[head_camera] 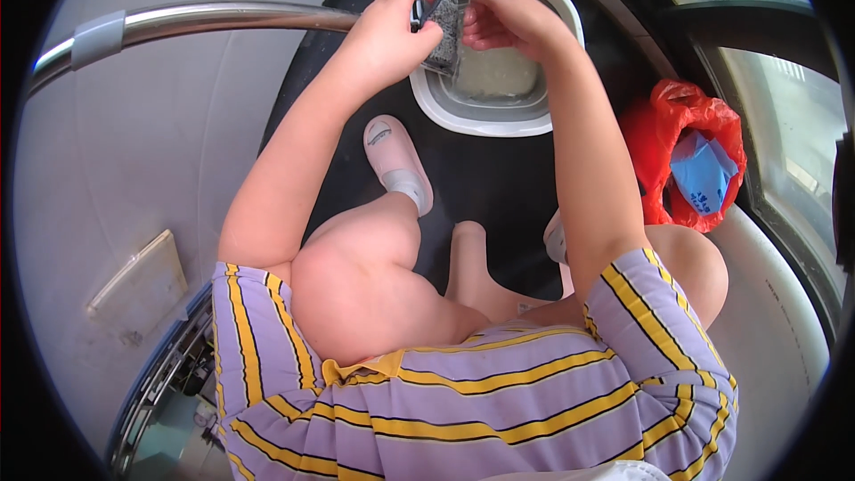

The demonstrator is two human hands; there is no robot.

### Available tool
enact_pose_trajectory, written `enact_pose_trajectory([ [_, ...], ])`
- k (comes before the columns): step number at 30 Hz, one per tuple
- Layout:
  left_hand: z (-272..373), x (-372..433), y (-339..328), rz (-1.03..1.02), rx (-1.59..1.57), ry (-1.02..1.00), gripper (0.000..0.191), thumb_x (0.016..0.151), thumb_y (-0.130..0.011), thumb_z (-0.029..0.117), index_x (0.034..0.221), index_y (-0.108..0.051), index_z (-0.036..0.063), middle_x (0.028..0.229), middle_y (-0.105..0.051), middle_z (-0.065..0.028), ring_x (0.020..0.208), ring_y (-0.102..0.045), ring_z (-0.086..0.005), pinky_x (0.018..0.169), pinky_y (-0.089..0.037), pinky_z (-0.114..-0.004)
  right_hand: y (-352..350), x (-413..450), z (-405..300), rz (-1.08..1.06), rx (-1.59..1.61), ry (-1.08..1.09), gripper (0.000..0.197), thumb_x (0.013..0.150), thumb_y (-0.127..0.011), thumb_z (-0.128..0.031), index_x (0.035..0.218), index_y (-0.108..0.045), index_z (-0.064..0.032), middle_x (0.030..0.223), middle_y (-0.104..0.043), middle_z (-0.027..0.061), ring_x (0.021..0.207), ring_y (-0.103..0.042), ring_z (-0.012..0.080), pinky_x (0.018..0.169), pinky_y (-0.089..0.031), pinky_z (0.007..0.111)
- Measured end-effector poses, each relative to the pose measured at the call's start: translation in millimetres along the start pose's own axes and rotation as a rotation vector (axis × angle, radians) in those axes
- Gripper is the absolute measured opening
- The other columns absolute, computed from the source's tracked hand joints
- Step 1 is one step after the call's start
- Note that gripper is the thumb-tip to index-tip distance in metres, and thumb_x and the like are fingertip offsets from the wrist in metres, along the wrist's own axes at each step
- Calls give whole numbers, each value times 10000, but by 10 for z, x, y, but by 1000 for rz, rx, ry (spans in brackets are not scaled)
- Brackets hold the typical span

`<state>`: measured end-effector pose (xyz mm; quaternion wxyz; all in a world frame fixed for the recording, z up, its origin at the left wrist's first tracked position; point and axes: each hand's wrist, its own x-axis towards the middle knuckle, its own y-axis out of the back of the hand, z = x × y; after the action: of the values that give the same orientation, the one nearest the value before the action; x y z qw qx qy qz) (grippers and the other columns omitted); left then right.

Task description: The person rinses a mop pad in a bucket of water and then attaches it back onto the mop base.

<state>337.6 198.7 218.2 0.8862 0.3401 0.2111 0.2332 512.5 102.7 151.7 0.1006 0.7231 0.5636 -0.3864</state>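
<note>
My left hand (394, 37) grips a flat cleaning head with a grey fabric pad (443, 23), held upright over the left rim of a basin. White and dark parts of the head show behind my fingers. The oval basin (484, 125) is white with a grey wall and holds cloudy water (497, 75). Over the water, my right hand (511, 20) is curled with its fingertips towards the pad. It looks wet and blurred, and whether it pinches anything is unclear.
A metal rail (240, 15) runs from the left towards my left hand. At the right, a red plastic bag (641, 140) holds a blue item (703, 170) with writing, near a window frame and a white pipe (768, 280). A pink stool (469, 260) is beneath me, with a pink slipper (394, 150) ahead.
</note>
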Motion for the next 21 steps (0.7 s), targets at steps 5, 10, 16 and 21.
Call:
enact_pose_trajectory([
  [5,166,70,9,-70,-55,51,414,818,-611,66,1216,-501,41,999,-629,-106,893,-592,-193,806,-479,-311,-394,-575,-738,138,-742,486,316,910,-468,-233,955,-738,-76,908,-715,118,841,-685,252,822,-530,358],
  [10,171,62,36,-89,-107,127,537,830,-592,107,1342,-449,35,1067,-635,-141,906,-592,-191,818,-480,-300,-446,-693,-938,20,-952,459,340,948,-461,-291,1054,-715,-91,1005,-714,95,927,-677,243,884,-497,352],
  [16,44,39,28,-24,-82,37,527,848,-505,131,1373,-458,107,1241,-552,-216,1094,-579,-323,960,-451,-367,275,-15,-227,-155,64,188,372,1023,-423,-352,1170,-618,-71,1053,-705,82,997,-669,180,963,-484,353],
  [21,151,48,-14,-59,-136,58,464,874,-426,125,1325,-523,174,1293,-494,-250,1168,-537,-385,1014,-422,-396,1065,830,1435,413,-249,-153,323,908,-544,-281,1107,-683,-69,896,-681,99,839,-623,220,765,-486,394],
])
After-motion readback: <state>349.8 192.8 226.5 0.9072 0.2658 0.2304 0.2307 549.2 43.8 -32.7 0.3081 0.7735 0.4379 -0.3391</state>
